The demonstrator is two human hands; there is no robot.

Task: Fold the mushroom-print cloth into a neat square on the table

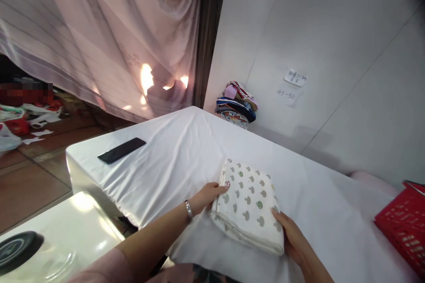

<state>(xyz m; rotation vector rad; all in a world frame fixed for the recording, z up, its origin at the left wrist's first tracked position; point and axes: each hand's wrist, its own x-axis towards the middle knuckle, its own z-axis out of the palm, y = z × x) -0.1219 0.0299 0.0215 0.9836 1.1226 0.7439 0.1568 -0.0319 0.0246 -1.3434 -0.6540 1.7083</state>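
A folded white cloth point(249, 208) printed with grey mushrooms and a few green and red ones lies on the white-covered table point(159, 172), close to me. My left hand point(209, 194) grips its left edge, thumb on top and the other fingers hidden beneath or behind the fold. On the opposite side my right hand point(292, 234) holds the right edge, with the thumb at the upper face and the fingers partly out of sight. The cloth is in several layers, which show along its near edge. A silver bracelet circles my left wrist.
A black phone point(122, 150) lies at the table's left. Folded clothes point(235, 101) are stacked by the wall beyond the far edge. A red basket point(403, 225) stands at the right. At lower left is a white surface point(83, 234) bearing a black round object point(20, 250).
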